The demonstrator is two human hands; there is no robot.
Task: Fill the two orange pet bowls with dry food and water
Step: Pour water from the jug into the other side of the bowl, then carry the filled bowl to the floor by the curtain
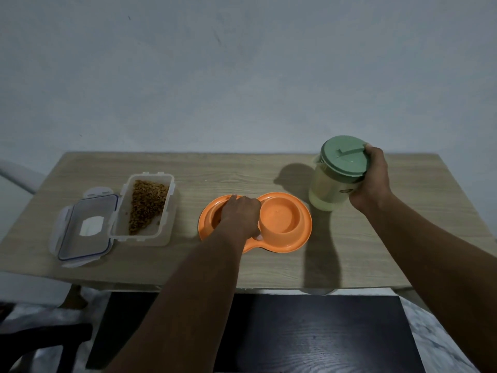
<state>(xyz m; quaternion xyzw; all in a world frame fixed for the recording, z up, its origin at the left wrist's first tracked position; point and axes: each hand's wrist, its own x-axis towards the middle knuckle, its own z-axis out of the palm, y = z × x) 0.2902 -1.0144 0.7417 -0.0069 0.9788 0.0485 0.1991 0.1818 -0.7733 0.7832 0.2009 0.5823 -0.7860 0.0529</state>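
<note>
Here, box point(142, 239) holds kibble point(146, 204); left fingers point(231, 200) grip orange bowls point(279, 219), right fingers point(370, 149) wrap lidded jug point(330, 189).

Light wood-grain desk point(242, 179) stands against a plain grey-blue wall point(242, 76). Dark wood-grain panel point(309, 332) lies below the desk's near edge. Pale curved object point(18, 176) at far left, identity unclear. Mottled white floor point(441, 340) at near right.

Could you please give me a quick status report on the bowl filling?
Left hand holds orange double bowl. Right hand grips green-lidded jug beside it. Right bowl looks empty. Nothing blocking.
</note>
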